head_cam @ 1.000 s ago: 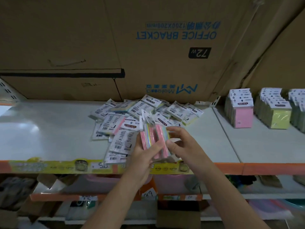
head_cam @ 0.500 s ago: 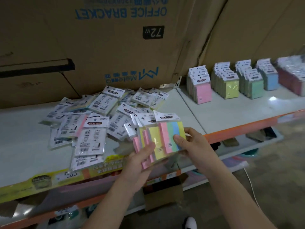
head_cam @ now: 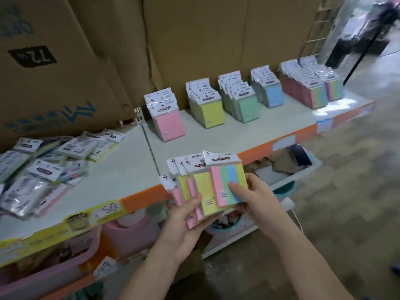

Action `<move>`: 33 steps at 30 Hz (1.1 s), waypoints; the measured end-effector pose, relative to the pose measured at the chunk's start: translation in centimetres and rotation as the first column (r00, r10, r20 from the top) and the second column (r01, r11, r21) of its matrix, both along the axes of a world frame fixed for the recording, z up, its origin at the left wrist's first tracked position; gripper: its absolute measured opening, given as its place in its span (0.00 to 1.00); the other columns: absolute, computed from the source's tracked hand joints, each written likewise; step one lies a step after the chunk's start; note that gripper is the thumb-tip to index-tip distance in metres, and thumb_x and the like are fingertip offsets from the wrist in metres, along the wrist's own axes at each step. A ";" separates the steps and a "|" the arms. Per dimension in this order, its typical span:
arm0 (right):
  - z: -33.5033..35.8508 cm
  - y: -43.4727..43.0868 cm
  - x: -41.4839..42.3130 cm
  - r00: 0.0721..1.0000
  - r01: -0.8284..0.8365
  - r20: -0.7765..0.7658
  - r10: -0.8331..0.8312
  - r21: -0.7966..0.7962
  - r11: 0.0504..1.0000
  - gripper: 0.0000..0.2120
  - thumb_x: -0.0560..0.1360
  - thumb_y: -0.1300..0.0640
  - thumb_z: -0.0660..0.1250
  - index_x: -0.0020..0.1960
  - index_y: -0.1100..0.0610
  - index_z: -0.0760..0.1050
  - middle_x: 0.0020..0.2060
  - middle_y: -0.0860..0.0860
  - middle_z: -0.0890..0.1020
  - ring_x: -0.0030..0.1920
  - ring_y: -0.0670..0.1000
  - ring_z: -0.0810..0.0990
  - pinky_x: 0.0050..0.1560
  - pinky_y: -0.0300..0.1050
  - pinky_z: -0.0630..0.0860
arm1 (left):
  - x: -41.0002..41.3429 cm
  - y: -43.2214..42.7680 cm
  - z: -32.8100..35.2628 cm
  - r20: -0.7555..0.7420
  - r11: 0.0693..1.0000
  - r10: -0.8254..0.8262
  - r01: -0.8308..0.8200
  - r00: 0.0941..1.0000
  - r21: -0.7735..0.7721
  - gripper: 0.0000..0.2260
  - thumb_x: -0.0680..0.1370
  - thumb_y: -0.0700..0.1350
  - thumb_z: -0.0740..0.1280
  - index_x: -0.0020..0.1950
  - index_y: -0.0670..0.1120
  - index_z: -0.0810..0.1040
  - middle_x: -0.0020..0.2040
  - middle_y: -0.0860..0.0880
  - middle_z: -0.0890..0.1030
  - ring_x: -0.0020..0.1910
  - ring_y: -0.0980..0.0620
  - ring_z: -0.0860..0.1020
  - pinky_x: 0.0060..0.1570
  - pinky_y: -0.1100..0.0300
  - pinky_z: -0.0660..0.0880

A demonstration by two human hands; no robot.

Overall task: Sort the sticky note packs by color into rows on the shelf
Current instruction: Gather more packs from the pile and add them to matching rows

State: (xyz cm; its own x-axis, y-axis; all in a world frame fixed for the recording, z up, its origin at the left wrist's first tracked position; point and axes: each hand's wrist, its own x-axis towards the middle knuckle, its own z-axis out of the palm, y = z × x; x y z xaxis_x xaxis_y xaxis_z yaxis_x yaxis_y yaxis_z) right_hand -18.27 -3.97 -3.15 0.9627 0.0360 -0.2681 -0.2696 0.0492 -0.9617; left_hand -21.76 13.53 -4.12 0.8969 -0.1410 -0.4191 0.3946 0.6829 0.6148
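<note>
I hold a fanned bunch of sticky note packs in front of the shelf edge. My left hand (head_cam: pixel 187 215) grips the pink and yellow packs (head_cam: pixel 205 191) from below. My right hand (head_cam: pixel 252 198) pinches the rainbow-striped pack (head_cam: pixel 227 180) at the front of the fan. A loose pile of packs (head_cam: pixel 49 161) lies on the left of the shelf (head_cam: pixel 134 169). Sorted rows stand on the right part: pink (head_cam: pixel 170 124), yellow (head_cam: pixel 211 111), green (head_cam: pixel 243 105), blue (head_cam: pixel 271 94) and rainbow (head_cam: pixel 318 92).
Large cardboard boxes (head_cam: pixel 65 61) form the wall behind the shelf. Below the orange shelf edge sit pink tubs (head_cam: pixel 129 232) and a white bin (head_cam: pixel 287 169). Concrete floor (head_cam: pixel 346 202) lies to the right.
My view has swung to the right, bringing the sorted rows to the centre. Both hands have carried the fanned packs rightward, away from the loose pile.
</note>
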 end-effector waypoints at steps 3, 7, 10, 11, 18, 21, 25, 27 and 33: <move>-0.3 -6.4 -0.5 0.998 0.061 -0.008 -0.061 -0.010 0.998 0.12 0.77 0.56 0.70 0.58 0.59 0.75 0.52 0.59 0.84 0.53 0.59 0.84 0.54 0.60 0.81 | 0.6 -6.5 0.2 -0.014 0.998 -0.062 0.062 0.998 0.018 0.18 0.69 0.43 0.70 0.59 0.45 0.81 0.57 0.39 0.84 0.55 0.40 0.83 0.48 0.43 0.82; -0.5 -13.2 -1.1 0.988 0.156 -0.021 -0.156 0.017 0.988 0.11 0.77 0.57 0.70 0.57 0.58 0.75 0.49 0.56 0.85 0.50 0.53 0.85 0.48 0.51 0.82 | 1.4 -12.7 0.4 -0.027 0.976 -0.211 0.212 0.977 0.056 0.13 0.70 0.45 0.70 0.53 0.50 0.86 0.57 0.41 0.84 0.54 0.40 0.83 0.48 0.39 0.81; -0.8 -17.0 -1.0 0.973 0.229 -0.023 -0.228 0.019 0.973 0.10 0.77 0.57 0.70 0.56 0.59 0.75 0.45 0.52 0.86 0.45 0.49 0.86 0.40 0.41 0.80 | 2.5 -16.1 0.1 -0.012 0.946 -0.311 0.311 0.950 0.090 0.21 0.71 0.43 0.72 0.64 0.48 0.78 0.59 0.40 0.83 0.56 0.40 0.83 0.46 0.43 0.82; -1.0 -18.2 -1.0 0.968 0.251 -0.028 -0.250 0.017 0.968 0.09 0.77 0.57 0.70 0.55 0.59 0.76 0.44 0.51 0.86 0.44 0.49 0.86 0.38 0.39 0.80 | 3.0 -17.1 -0.1 -0.008 0.936 -0.336 0.335 0.942 0.106 0.23 0.71 0.41 0.73 0.66 0.47 0.76 0.59 0.40 0.83 0.56 0.41 0.83 0.46 0.45 0.82; -1.4 -25.5 1.3 0.938 0.341 -0.050 -0.342 -0.028 0.939 0.07 0.78 0.56 0.69 0.53 0.59 0.77 0.47 0.54 0.86 0.46 0.51 0.86 0.40 0.42 0.80 | 7.8 -24.4 -1.7 0.049 0.896 -0.431 0.421 0.901 0.144 0.26 0.70 0.36 0.71 0.68 0.42 0.73 0.60 0.39 0.82 0.57 0.38 0.82 0.49 0.45 0.82; -0.9 -28.7 4.1 0.942 0.335 0.011 -0.335 -0.098 0.937 0.07 0.77 0.54 0.70 0.51 0.57 0.80 0.46 0.54 0.86 0.46 0.52 0.84 0.46 0.46 0.79 | 10.7 -27.5 -1.9 0.075 0.903 -0.423 0.413 0.903 0.120 0.26 0.69 0.32 0.72 0.67 0.40 0.74 0.59 0.38 0.82 0.56 0.37 0.82 0.53 0.43 0.80; 0.9 -32.7 9.2 0.955 0.295 0.095 -0.279 -0.294 0.909 0.11 0.76 0.52 0.71 0.35 0.48 0.81 0.28 0.39 0.76 0.28 0.39 0.70 0.28 0.27 0.64 | 15.6 -31.2 -0.9 0.103 0.914 -0.402 0.394 0.910 0.095 0.24 0.69 0.34 0.69 0.65 0.38 0.75 0.58 0.37 0.83 0.55 0.38 0.82 0.53 0.44 0.81; 1.5 -34.6 11.9 0.965 0.263 0.116 -0.236 -0.371 0.891 0.11 0.76 0.52 0.71 0.36 0.50 0.81 0.27 0.39 0.74 0.27 0.40 0.68 0.27 0.28 0.62 | 18.1 -32.6 -0.3 0.118 0.920 -0.390 0.384 0.913 0.074 0.22 0.69 0.35 0.68 0.64 0.39 0.76 0.57 0.38 0.83 0.55 0.39 0.83 0.51 0.47 0.82; 1.9 -39.0 19.2 0.977 0.182 0.171 -0.126 -0.370 0.911 0.03 0.77 0.55 0.71 0.50 0.50 0.80 0.31 0.37 0.80 0.29 0.38 0.73 0.32 0.30 0.70 | 24.0 -36.9 0.3 0.138 0.949 -0.313 0.304 0.940 0.084 0.24 0.73 0.33 0.67 0.70 0.38 0.71 0.61 0.37 0.81 0.60 0.36 0.80 0.62 0.37 0.74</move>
State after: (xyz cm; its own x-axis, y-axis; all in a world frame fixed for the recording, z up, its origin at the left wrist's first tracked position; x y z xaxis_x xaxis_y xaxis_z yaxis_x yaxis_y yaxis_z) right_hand 0.94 -42.92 -1.24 0.9766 -0.1936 -0.0933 -0.1492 -0.2985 -0.9427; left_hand 2.26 -23.38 -3.86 0.8658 -0.3990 -0.3020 0.4818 0.5017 0.7185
